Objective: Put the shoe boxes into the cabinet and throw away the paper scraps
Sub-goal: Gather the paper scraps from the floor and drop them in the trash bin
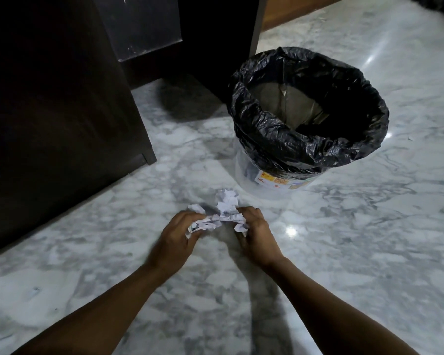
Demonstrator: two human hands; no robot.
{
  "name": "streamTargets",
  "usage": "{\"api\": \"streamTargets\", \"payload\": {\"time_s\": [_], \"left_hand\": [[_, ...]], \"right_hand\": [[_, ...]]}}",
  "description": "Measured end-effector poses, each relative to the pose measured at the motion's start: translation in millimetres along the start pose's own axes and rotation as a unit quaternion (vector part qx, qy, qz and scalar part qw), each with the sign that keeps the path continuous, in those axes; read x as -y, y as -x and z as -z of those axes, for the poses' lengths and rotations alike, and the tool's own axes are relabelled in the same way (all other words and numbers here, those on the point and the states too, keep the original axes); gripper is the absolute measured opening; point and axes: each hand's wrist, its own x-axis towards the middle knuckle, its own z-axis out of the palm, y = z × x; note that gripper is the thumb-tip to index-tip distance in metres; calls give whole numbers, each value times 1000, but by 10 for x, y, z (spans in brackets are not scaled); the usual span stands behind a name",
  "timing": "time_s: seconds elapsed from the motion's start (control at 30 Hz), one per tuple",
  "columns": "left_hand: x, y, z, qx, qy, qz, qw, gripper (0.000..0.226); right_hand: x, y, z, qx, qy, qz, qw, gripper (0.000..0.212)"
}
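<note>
Crumpled white paper scraps (pixel 224 206) lie bunched on the marble floor in front of me. My left hand (pixel 178 235) closes on the left side of the bunch and my right hand (pixel 256 233) closes on the right side, both low at the floor. A clear bin (pixel 310 149) lined with a black bag stands just beyond and to the right of the scraps, its mouth open and some brown paper inside. The dark wooden cabinet (pixel 62 98) rises at the left. No shoe box is in view.
The grey-white marble floor (pixel 369 252) spreads around the bin and to the right. The cabinet's corner (pixel 149 157) juts out close to the left of the scraps. A wooden skirting (pixel 292 11) runs at the far back.
</note>
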Motion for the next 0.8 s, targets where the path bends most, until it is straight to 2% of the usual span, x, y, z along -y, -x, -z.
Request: {"api": "streamTargets", "payload": {"time_s": [0.13, 0.3, 0.4, 0.5, 0.63, 0.8], "left_hand": [[-175, -64, 151, -36, 27, 41, 998, 30], [-394, -126, 367, -58, 26, 55, 996, 32], [-610, -191, 509, -69, 12, 42, 997, 30], [-909, -288, 696, -87, 3, 18, 996, 30], [-1354, -474, 1005, -108, -8, -12, 994, 29], [-2011, -911, 1340, -171, -17, -72, 982, 32]], "right_hand": [[134, 14, 51, -42, -60, -62, 995, 21], [444, 105, 266, -55, -84, -77, 992, 27], [721, 140, 466, -60, -80, -45, 994, 31], [1053, 172, 720, -81, -68, -2, 994, 22], [1499, 246, 1108, -120, -81, 45, 988, 22], [2048, 146, 1845, -178, -50, 93, 978, 12]]}}
